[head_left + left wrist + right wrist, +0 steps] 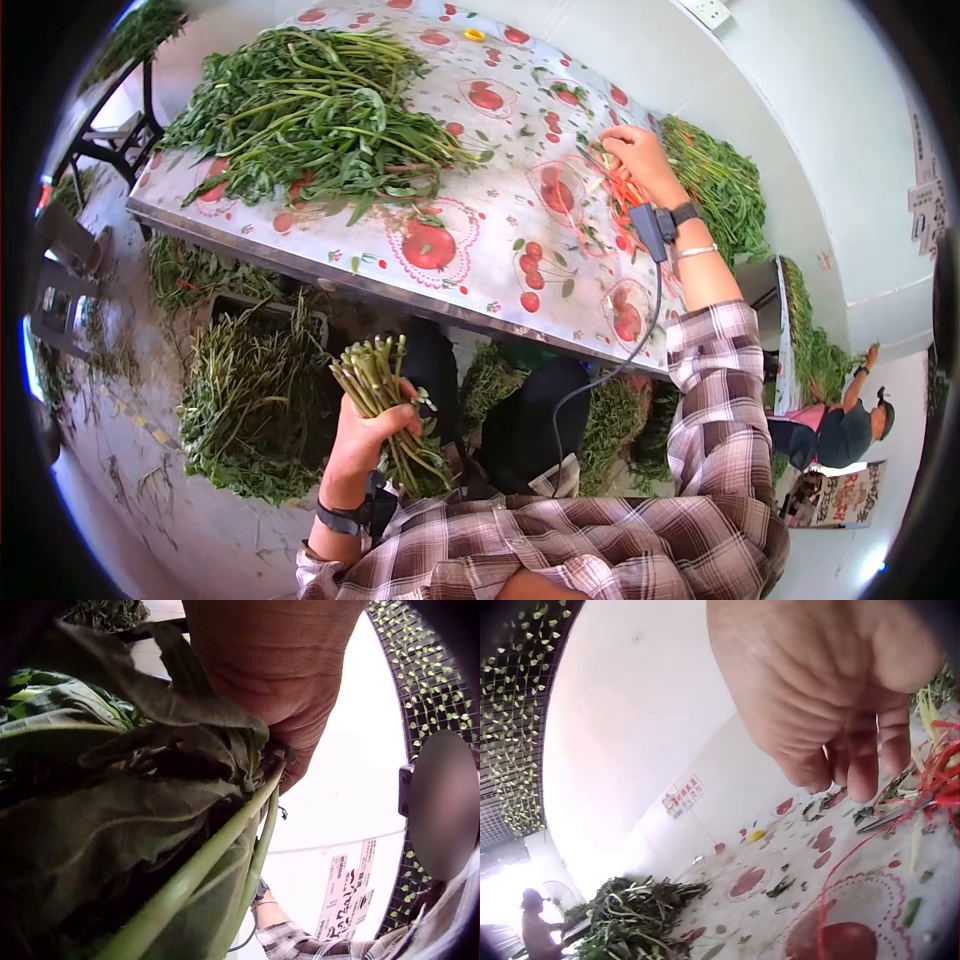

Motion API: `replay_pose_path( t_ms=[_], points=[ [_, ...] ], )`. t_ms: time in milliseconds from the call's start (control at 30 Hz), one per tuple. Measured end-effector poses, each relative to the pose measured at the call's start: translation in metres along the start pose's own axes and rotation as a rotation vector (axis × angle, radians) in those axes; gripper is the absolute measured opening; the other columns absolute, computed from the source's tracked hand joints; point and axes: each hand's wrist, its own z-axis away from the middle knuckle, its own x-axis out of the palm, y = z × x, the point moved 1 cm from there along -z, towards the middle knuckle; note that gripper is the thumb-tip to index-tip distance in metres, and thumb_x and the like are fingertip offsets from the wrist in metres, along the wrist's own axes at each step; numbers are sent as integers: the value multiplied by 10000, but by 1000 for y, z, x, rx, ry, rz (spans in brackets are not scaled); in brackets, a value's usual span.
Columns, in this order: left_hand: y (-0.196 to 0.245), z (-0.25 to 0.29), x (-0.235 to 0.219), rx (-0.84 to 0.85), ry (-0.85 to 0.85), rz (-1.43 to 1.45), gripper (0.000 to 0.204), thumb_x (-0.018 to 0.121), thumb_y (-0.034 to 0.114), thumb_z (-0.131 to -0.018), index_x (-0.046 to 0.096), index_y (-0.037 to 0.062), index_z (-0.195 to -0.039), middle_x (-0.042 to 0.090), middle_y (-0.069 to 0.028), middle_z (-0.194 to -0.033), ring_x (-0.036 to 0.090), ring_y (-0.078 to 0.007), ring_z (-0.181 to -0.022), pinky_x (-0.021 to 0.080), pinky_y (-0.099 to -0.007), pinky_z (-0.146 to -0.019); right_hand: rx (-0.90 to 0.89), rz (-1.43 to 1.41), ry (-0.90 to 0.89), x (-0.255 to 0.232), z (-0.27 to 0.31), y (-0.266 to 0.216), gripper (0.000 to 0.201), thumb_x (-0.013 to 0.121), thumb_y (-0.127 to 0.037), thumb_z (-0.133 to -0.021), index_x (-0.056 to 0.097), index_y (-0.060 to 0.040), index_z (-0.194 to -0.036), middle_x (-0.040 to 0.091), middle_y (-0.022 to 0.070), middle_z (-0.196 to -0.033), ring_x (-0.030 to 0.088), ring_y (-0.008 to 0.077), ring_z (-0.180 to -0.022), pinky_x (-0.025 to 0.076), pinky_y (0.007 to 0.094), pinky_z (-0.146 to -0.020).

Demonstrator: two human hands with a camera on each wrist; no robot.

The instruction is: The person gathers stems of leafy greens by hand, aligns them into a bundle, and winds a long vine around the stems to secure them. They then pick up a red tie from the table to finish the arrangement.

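Observation:
My left hand (362, 440) grips a bunch of leafy green stems (372, 372) in front of the table edge, cut ends up. In the left wrist view its drooping leaves (112, 832) fill much of the picture. Over the table's right side, my right hand (645, 165) hovers with loosely bent fingers around the tangle of red ties (628, 192). Seen from the right wrist, these fingers (862, 776) hang down with nothing between them. Just below them lies a pair of scissors, its metal blades (889, 820) pointing out from the red ties.
A large heap of loose greens (310, 120) covers the table's left part. More bunches (712, 185) are stacked at its right end. Below left, a crate (318, 322) holds upright bundles. A yellow ring (474, 35) lies near the far edge. Another person (845, 435) stands at right.

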Motion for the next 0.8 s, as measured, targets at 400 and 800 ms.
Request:
replay_pose_path(
  t_ms=[400, 800],
  points=[
    [12, 2, 3, 13, 8, -37, 223, 684, 113, -719, 606, -17, -883, 619, -49, -675, 602, -118, -612, 466, -238, -575, -279, -41, -105, 86, -51, -104, 263, 629, -288, -833, 693, -50, -925, 639, 21, -665, 590, 84, -550, 456, 240, -496],
    [26, 10, -3, 24, 88, -73, 193, 671, 89, -726, 610, -25, -870, 613, -45, -681, 606, -120, -625, 473, -250, -591, -726, 61, -69, 184, -131, -182, 284, 632, -311, -800, 700, -44, -869, 668, 102, -715, 620, 203, -647, 475, 302, -638]
  ],
)
